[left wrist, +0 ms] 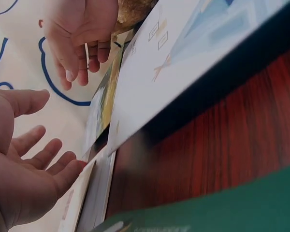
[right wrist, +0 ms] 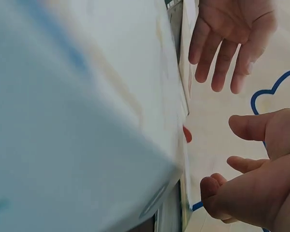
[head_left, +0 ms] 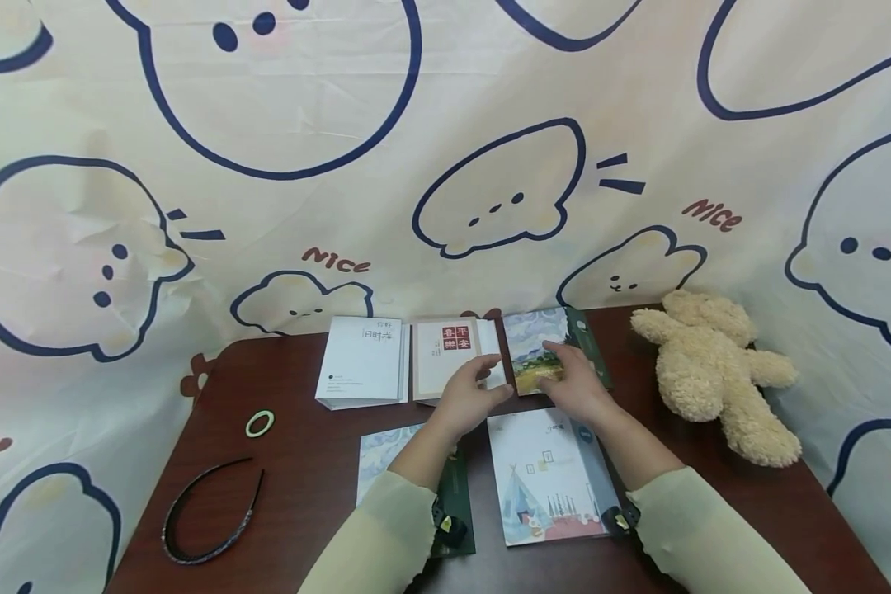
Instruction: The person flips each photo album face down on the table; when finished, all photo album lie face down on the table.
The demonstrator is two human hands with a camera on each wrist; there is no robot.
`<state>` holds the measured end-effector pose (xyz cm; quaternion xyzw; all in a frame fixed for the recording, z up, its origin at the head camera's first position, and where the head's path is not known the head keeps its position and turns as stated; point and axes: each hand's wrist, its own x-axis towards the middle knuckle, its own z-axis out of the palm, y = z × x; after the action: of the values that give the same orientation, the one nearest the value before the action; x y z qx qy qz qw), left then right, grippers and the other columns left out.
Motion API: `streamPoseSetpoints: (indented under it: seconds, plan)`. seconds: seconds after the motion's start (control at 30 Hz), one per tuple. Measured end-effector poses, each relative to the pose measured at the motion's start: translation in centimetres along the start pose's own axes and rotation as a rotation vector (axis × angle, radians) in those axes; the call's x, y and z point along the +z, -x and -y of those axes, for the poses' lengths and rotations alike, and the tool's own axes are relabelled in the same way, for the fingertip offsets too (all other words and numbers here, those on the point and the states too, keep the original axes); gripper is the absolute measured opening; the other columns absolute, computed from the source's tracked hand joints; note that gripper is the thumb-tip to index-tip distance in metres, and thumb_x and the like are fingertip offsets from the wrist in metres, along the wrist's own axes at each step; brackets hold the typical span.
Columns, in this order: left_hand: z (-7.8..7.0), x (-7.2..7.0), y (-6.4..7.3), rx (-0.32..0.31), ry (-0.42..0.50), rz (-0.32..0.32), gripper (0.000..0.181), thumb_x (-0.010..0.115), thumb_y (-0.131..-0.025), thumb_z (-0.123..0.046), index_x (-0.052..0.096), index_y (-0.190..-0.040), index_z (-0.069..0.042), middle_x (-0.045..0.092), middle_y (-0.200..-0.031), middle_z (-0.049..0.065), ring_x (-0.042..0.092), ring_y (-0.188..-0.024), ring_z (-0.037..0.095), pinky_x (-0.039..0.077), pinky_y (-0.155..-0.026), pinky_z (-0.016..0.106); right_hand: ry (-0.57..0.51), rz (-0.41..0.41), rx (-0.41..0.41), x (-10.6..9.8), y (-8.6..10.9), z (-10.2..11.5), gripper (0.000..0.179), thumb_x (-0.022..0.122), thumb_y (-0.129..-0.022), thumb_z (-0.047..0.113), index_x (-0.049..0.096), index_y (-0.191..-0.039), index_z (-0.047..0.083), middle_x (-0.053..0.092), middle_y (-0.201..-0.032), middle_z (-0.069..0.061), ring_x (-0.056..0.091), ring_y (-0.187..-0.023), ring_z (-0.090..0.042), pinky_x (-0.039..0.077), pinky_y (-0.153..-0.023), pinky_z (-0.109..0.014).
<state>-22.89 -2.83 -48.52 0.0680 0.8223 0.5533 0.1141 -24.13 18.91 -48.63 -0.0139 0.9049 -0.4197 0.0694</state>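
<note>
My left hand [head_left: 469,398] hovers by the right edge of a beige book [head_left: 434,363] with red characters, fingers spread and nothing between them. To its right, my right hand [head_left: 581,388] is over the lower part of a landscape-covered book [head_left: 532,330] with a dark green side strip; its fingers are loosely bent and hold nothing. Both palms face each other in the left wrist view. Below the hands lies a white book [head_left: 520,483] with a tent picture. A green-and-sky book [head_left: 456,495] is partly hidden under my left forearm.
A white book [head_left: 360,359] stands at the back left of the row. On the left of the brown table [head_left: 304,478] lie a pale green ring [head_left: 250,431] and a dark headband [head_left: 171,528]. A plush bear [head_left: 701,371] lies at the back right, before a printed cloth [head_left: 490,91].
</note>
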Motion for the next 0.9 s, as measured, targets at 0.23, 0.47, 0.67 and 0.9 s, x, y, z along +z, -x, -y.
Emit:
streamPoseSetpoints:
  seconds: [0.23,0.47,0.67,0.9]
  plan:
    - [0.5,-1.2,0.2,-0.013,-0.014,-0.046,0.059,0.072,-0.096,-0.026,0.054,-0.151,-0.016,0.052,-0.153,0.013,0.048,-0.142,0.038,0.045,-0.11,0.057,0.012,0.025,-0.027,1.1,-0.3,1.4,0.066,0.066,-0.098,0.02,0.041,-0.158,0.008,0.034,-0.162,-0.025,0.03,-0.148,-0.049,0.028,-0.115,-0.071]
    - [1.3,-2.3,0.4,-0.037,-0.044,-0.112,0.06,0.074,-0.094,-0.025,0.055,-0.15,-0.015,0.05,-0.154,0.017,0.047,-0.141,0.044,0.042,-0.11,0.062,-0.013,0.042,-0.069,2.3,-0.7,2.2,0.067,0.069,-0.097,0.021,0.042,-0.157,0.005,0.04,-0.158,-0.027,0.037,-0.146,-0.047,0.032,-0.116,-0.064]
    - [1.7,-3.2,0.6,-0.054,-0.041,-0.169,0.06,0.076,-0.091,-0.024,0.057,-0.147,-0.015,0.05,-0.154,0.017,0.044,-0.143,0.042,0.039,-0.111,0.065,-0.058,0.081,-0.057,3.5,-0.9,2.7,0.068,0.069,-0.097,0.022,0.042,-0.156,0.005,0.048,-0.153,-0.024,0.047,-0.139,-0.044,0.04,-0.112,-0.06]
    - [2.1,-4.2,0.7,-0.088,-0.046,-0.201,0.062,0.076,-0.092,-0.024,0.055,-0.149,-0.017,0.048,-0.157,0.012,0.038,-0.149,0.038,0.033,-0.115,0.065,-0.047,0.114,-0.099,4.9,-1.4,3.1,0.07,0.071,-0.095,0.02,0.042,-0.155,0.001,0.051,-0.15,-0.026,0.052,-0.136,-0.044,0.045,-0.109,-0.057]
